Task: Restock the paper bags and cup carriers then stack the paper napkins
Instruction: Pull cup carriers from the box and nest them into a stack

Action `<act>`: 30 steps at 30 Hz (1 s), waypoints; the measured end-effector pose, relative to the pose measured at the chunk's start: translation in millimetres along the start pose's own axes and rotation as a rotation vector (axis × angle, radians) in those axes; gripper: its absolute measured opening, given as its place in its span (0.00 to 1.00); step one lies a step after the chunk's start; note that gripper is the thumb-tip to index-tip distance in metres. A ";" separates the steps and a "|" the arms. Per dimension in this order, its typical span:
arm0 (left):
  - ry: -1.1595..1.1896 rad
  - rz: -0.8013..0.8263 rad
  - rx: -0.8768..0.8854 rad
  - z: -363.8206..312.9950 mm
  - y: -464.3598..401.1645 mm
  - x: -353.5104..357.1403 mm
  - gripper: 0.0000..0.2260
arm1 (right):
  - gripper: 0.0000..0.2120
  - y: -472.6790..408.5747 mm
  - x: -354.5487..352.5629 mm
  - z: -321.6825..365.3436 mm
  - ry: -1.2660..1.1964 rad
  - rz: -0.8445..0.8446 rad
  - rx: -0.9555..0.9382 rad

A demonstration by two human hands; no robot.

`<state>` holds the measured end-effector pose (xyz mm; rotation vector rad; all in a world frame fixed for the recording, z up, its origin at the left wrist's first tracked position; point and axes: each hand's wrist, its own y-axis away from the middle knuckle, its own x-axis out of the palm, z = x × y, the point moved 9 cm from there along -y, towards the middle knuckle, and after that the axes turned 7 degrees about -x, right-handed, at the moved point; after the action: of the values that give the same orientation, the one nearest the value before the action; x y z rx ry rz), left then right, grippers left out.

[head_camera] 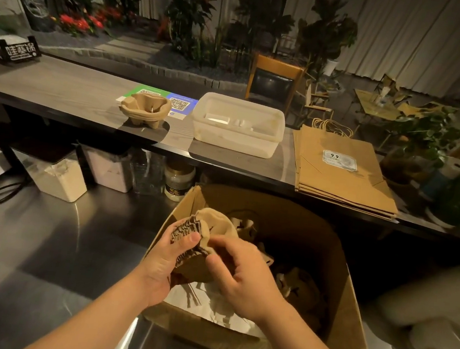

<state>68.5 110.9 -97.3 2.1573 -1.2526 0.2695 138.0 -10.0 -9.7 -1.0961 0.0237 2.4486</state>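
Over the open cardboard box [348,311] my left hand [167,259] grips a nested stack of pulp cup carriers [211,229] by its edge. My right hand [243,276] pinches the same stack from the right side. More carriers and white paper lie inside the box. One pulp cup carrier [145,109] stands on the raised counter. A flat stack of brown paper bags [341,169] lies on the counter to the right. A translucent plastic tub [237,125] with white napkins inside sits between them.
Steel worktop [43,239] stretches to the left of the box. Under the counter stand storage containers [57,172] and a jar [178,178]. A black napkin holder [9,48] is at far left. Potted plants [433,140] and bottles crowd the right.
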 end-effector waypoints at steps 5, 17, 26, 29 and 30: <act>-0.068 -0.084 -0.005 -0.8 3.6 -2.0 0.46 | 0.19 2.0 15.3 -3.6 -0.064 0.075 -0.002; -0.167 -0.257 -0.033 -7.2 8.7 -1.8 0.36 | 0.10 -5.4 -29.7 -79.9 -0.180 -0.294 0.310; -0.161 -0.269 -0.108 -4.7 11.2 -1.3 0.34 | 0.30 -21.7 -0.8 -166.5 0.174 0.070 0.606; -0.164 -0.262 -0.126 -3.3 13.6 2.6 0.33 | 0.36 -33.4 -5.3 -165.2 0.267 0.034 0.620; -0.158 -0.258 -0.128 -3.6 14.3 3.2 0.32 | 0.37 -38.7 -7.1 -164.4 0.317 0.025 0.600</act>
<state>58.6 105.7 -87.1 2.2325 -1.0286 -0.0882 273.7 -10.3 -110.6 -1.1731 0.8147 2.0413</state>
